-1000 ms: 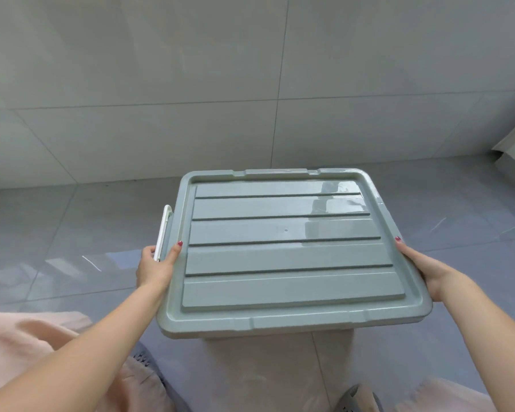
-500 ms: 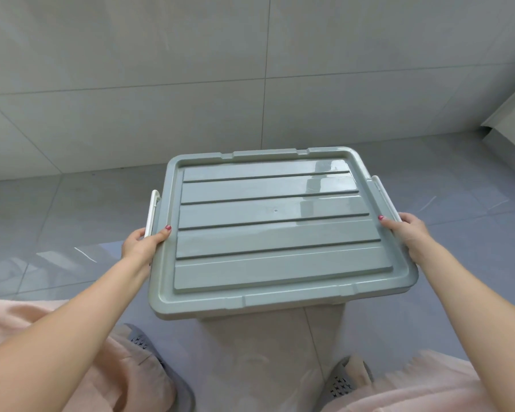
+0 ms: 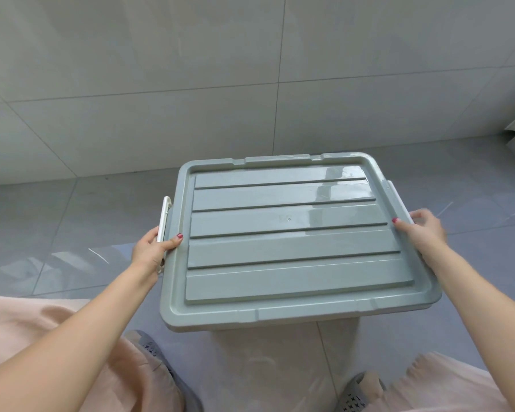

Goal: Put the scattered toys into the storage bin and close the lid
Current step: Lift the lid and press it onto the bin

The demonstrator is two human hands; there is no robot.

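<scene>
Glossy grey plastic lid (image 3: 292,242), white plastic latch (image 3: 163,218), polished reflective floor tiles (image 3: 57,233), soft peach cloth (image 3: 42,316)

Both arms reach forward, left hand (image 3: 152,246) and right hand (image 3: 422,228) curled, thumbs up.

A tiled indoor room, likely in a home, is being shown; large glossy grey floor tiles (image 3: 57,221) are reflecting light; pale wall tiles (image 3: 131,84) are being seen behind.
</scene>
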